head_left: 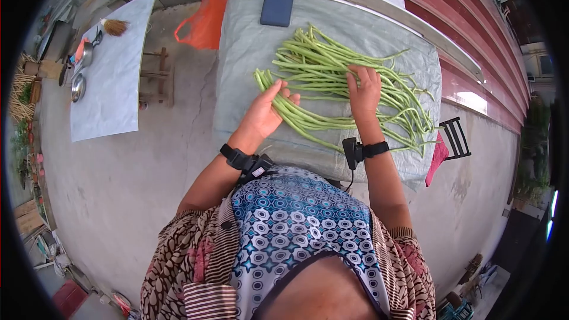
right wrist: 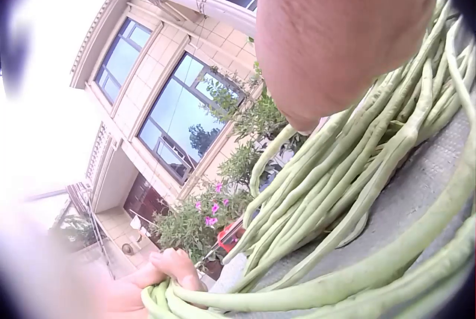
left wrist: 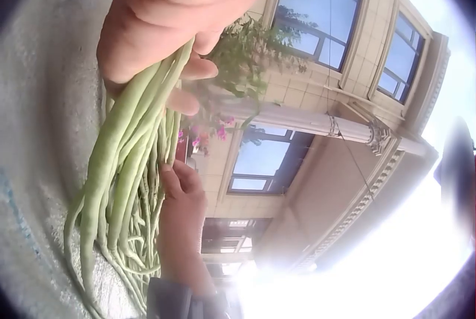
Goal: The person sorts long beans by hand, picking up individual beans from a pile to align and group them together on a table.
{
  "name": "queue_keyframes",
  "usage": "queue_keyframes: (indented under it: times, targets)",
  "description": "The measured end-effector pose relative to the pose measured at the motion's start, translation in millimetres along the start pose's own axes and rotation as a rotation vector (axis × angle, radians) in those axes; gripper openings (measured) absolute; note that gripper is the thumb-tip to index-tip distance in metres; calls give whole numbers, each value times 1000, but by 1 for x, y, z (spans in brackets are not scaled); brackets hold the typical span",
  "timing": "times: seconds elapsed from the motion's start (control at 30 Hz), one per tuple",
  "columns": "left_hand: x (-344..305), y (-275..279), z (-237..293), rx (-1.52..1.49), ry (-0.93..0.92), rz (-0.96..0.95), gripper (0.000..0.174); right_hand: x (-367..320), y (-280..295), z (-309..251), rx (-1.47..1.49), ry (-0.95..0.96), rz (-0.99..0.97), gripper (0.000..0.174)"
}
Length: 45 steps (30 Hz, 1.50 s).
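A bundle of green long beans (head_left: 302, 117) runs rightward from my left hand (head_left: 262, 114), which grips it near one end with thumb and fingers. Beyond it a larger pile of long beans (head_left: 317, 59) spreads over the grey covered table (head_left: 249, 47), tips fanned to the right. My right hand (head_left: 365, 92) reaches onto the middle of this pile, its thumb and fingertips pinching beans there. In the left wrist view the gripped beans (left wrist: 123, 148) hang in front of the right hand (left wrist: 184, 207). The palm hides part of the pile in the right wrist view.
A dark phone (head_left: 278, 2) lies at the table's far edge, near an orange plastic bag (head_left: 204, 24) on the left. Red steps (head_left: 456, 29) rise behind. A folding stool (head_left: 455, 138) stands right; a second table (head_left: 112, 83) with metal bowls stands left.
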State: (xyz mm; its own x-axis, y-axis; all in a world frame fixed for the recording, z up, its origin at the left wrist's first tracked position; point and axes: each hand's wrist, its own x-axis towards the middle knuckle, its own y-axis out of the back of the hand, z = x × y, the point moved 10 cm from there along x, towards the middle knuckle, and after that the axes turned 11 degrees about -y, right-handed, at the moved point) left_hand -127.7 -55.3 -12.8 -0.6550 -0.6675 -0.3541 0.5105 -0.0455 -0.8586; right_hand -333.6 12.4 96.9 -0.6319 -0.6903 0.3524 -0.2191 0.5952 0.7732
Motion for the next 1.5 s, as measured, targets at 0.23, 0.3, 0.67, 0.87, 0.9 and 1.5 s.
queue_keyframes:
  times: [0.23, 0.3, 0.67, 0.87, 0.9, 1.5]
  targets:
    - [1, 3, 6, -20, -31, -50, 32, -60, -6, -32, 278, 14, -289, 19]
    - [2, 3, 7, -20, -46, -60, 36, -75, -15, -26, 243, -28, -379, 19]
    - [-3, -3, 9, -15, -38, 53, 16, -70, -10, -33, 205, 28, -315, 22]
    - [4, 4, -1, -121, 27, -124, 15, -13, -3, -38, -101, 134, -6, 29]
    - [4, 6, -2, -90, 35, -102, 16, -8, -6, -36, -152, 158, 23, 29]
    - [1, 1, 8, 41, -26, -40, 36, -68, -11, -53, 105, 159, -346, 20]
